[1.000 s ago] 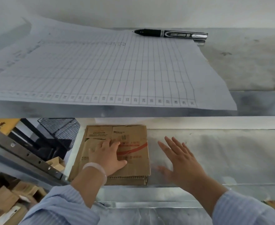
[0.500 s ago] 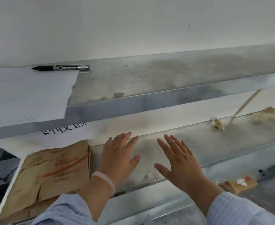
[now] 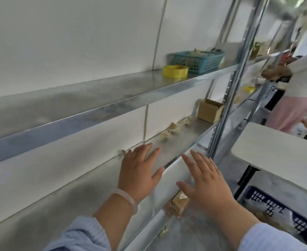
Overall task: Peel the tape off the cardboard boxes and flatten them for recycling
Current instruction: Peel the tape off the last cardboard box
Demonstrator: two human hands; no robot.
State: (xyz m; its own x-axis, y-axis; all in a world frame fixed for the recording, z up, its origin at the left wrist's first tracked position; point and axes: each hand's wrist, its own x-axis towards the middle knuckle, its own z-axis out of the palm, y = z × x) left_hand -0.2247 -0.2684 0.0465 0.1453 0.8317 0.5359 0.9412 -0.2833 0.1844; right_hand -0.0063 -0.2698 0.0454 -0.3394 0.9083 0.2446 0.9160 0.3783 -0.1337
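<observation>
My left hand (image 3: pixel 140 171) hovers flat over the metal middle shelf (image 3: pixel 87 178), fingers spread, holding nothing. My right hand (image 3: pixel 205 182) is spread in front of the shelf's front edge, also empty. A small open cardboard box (image 3: pixel 209 110) stands at the far right end of the same shelf. Crumpled scraps of brown tape (image 3: pixel 169 131) lie along the shelf's back between my hands and that box. A small cardboard piece (image 3: pixel 179 202) shows on the lower shelf, partly hidden by my right hand. The stack of flattened boxes is out of view.
The upper shelf (image 3: pixel 102 98) carries a yellow tape roll (image 3: pixel 175 71) and a blue plastic basket (image 3: pixel 199 60). A shelf upright (image 3: pixel 226 105) stands to the right. A light table (image 3: pixel 279 153) and a dark blue crate (image 3: pixel 279 211) are at right. Another person (image 3: pixel 301 87) stands beyond.
The view has swung right along the shelves; the flattened box stack, paper sheet and pen left the frame. My left hand came off the stack. Both hands moved right, open and empty.
</observation>
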